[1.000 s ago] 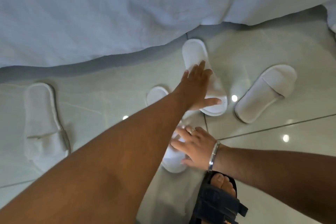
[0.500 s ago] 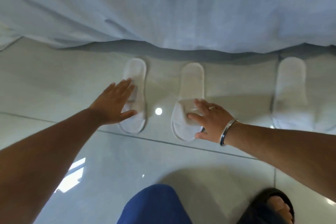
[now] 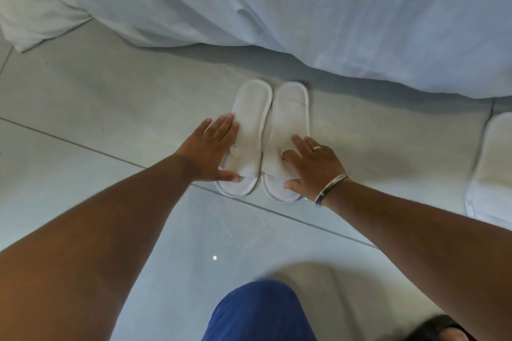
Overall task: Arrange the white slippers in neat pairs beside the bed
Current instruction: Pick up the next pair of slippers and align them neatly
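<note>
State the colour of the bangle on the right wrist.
Silver metal, with a dark edge: the thin bangle on the right wrist, beside the right hand, in the head view.

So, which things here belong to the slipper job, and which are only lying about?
Job:
- left white fabric slipper, under left hand
- right white fabric slipper, under right hand
- third white slipper, right edge

Lying about:
- white bed sheet
- black sandal

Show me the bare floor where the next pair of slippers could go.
Bare floor tiles stretch left of the left slipper, up to the bedsheet. A narrower gap lies between the right slipper and the third slipper.
</note>
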`<state>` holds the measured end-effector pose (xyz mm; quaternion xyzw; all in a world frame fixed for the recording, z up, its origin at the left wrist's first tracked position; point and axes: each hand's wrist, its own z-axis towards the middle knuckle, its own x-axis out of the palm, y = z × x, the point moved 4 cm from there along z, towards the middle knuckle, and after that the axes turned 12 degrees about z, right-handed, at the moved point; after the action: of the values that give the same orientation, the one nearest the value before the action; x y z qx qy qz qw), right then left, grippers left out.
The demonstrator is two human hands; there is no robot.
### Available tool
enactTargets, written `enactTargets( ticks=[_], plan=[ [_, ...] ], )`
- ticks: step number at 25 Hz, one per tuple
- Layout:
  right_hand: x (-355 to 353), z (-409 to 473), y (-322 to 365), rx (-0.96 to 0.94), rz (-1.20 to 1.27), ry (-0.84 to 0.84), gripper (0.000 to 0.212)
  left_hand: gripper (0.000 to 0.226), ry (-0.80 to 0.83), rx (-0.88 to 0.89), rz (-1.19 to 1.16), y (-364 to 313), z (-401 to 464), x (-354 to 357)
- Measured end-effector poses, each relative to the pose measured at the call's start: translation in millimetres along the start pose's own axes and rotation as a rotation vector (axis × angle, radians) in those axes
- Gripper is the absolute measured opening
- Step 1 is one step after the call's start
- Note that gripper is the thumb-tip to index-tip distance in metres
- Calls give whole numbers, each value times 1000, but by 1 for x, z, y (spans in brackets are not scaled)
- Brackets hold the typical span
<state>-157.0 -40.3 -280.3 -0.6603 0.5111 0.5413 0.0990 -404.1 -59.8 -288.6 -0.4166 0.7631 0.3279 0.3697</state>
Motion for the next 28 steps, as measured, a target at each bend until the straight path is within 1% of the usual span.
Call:
enactTargets(
  ticks=[3, 8, 14, 19, 28],
  plan=[
    [7, -1, 3, 50, 21, -18, 86, 130, 3, -9, 4, 0, -1, 2],
    [21, -1, 19, 119, 53, -46, 94, 131, 5, 40, 50, 16, 1, 4],
    [25, -5, 26, 117, 72, -70, 94, 130, 18, 46, 67, 18, -2, 7],
    [27, -9, 34, 91, 55, -91, 92, 129, 26, 14, 53, 18, -11, 10],
    [33, -6, 32, 118, 68, -116, 97, 131, 28, -6, 38, 17, -13, 14]
  ],
)
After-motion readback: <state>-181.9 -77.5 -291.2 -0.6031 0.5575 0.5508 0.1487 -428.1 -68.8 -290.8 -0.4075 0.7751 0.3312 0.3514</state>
